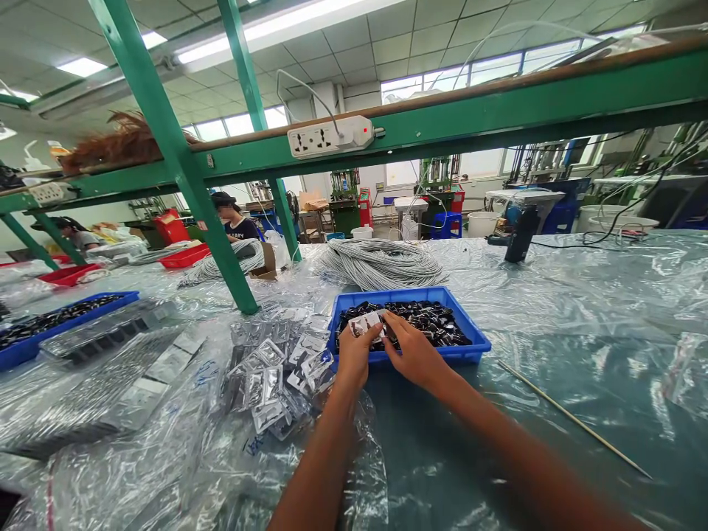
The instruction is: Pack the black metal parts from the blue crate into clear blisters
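My left hand (355, 350) grips a small whitish blister pack (365, 322) with dark markings, its thumb lying across the face. My right hand (408, 346) bends its fingers over the pack's right end; whether a small part is pinched there I cannot make out. Both hands are over the front of a blue tray (480, 344) filled with small black parts (436, 322). Left of the tray lies a loose heap of clear and silvery blister packs (271, 376).
Plastic sheeting covers the table. Coiled grey cable (381, 264) lies behind the tray, a thin stick (575, 418) to the right, and a black upright device (522, 234) farther back. A green frame post (193, 184) stands at left. Rows of packs (110, 383) lie left; a co-worker (237, 221) sits beyond.
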Action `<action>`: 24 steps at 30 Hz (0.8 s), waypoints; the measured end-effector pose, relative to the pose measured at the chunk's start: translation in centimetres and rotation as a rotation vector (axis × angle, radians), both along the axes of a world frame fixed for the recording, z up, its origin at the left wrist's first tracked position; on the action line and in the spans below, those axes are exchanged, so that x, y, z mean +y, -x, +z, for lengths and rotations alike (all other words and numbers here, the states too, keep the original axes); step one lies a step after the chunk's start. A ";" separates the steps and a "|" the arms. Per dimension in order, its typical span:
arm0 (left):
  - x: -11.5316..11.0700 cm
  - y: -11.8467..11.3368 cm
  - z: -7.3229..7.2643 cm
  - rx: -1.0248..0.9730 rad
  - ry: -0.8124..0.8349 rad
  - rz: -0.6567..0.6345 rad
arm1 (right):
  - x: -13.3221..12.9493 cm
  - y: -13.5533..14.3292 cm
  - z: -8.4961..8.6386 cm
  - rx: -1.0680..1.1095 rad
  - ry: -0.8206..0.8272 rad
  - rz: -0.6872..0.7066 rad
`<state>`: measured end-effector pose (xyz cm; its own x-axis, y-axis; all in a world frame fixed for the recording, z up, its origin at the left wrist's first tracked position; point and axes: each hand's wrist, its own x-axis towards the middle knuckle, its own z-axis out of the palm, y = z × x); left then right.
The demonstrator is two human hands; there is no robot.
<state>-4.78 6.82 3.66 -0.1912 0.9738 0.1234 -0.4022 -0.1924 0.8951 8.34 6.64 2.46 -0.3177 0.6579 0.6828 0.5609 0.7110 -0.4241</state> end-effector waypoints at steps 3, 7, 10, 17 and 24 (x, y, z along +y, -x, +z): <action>0.2 0.3 -0.2 0.038 -0.027 -0.014 | -0.4 0.2 0.5 0.100 0.119 0.001; -0.1 0.6 0.5 0.246 -0.068 0.007 | 0.0 -1.1 1.5 0.188 0.314 0.122; -0.6 0.4 1.0 0.507 -0.113 0.143 | 1.0 -2.6 1.8 0.033 0.293 0.151; -0.8 1.1 1.4 0.754 -0.229 0.663 | 3.3 -5.6 0.7 -0.263 0.030 -0.269; -2.0 7.1 2.7 0.832 -0.368 1.080 | 2.6 -3.9 0.3 -0.187 -0.179 -0.159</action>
